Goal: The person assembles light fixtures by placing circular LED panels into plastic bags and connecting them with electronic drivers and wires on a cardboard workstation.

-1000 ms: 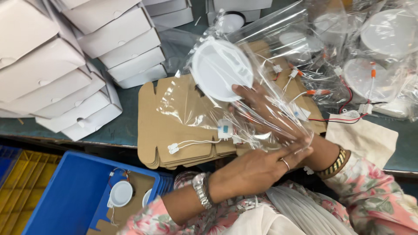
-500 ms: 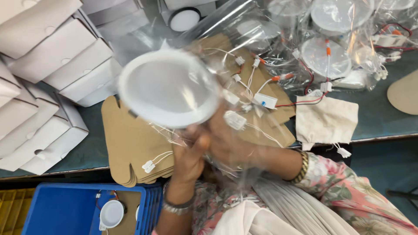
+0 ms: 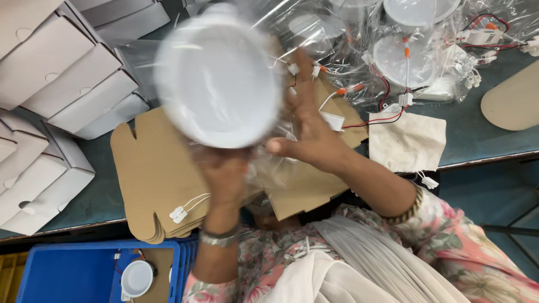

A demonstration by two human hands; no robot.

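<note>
The round lamp (image 3: 216, 84) is smooth white plastic inside a clear, glossy plastic bag (image 3: 314, 33). The flat boxes (image 3: 157, 174) below are matt brown cardboard. The cloth (image 3: 407, 140) looks rough and beige. The crate (image 3: 67, 278) is blue plastic.

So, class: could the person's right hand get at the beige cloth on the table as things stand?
Probably yes. The right hand is busy against the bagged white disc, but the cloth lies uncovered just beside that arm, with nothing between them.

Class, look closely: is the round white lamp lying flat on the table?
No, the left hand holds the round white lamp up above the brown cardboard.
</note>
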